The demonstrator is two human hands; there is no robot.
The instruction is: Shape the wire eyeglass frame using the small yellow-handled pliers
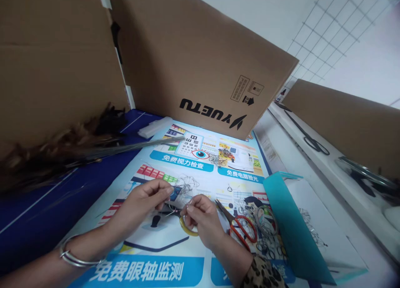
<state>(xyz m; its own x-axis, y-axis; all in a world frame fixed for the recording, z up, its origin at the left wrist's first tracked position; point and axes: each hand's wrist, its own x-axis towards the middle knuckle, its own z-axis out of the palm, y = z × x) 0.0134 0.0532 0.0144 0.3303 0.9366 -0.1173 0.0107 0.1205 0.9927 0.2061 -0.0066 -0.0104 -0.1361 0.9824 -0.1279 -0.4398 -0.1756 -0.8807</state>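
Note:
My left hand (153, 196) is closed in a pinch, thumb against forefinger, over the printed sheet (162, 242). Facing it, my right hand (201, 219) also pinches with its fingertips. Between them runs a thin wire (170, 205), partly lost in the print below. Yellow-handled scissors (185, 227) lie under the right fingers, half hidden. To the right of that hand are red-handled scissors (242, 229), blades pointing away. A loose tangle of fine wire (187, 183) rests just beyond my hands. More looped wire pieces (270, 238) are heaped at the right.
Long thin stems with brown, feathery ends (56, 154) lie at the left on a blue cloth (103, 175). Cardboard panels (193, 63) stand behind. At the right is a teal-edged white box (296, 229) with wire bits; dark scissors (312, 142) lie on a white ledge.

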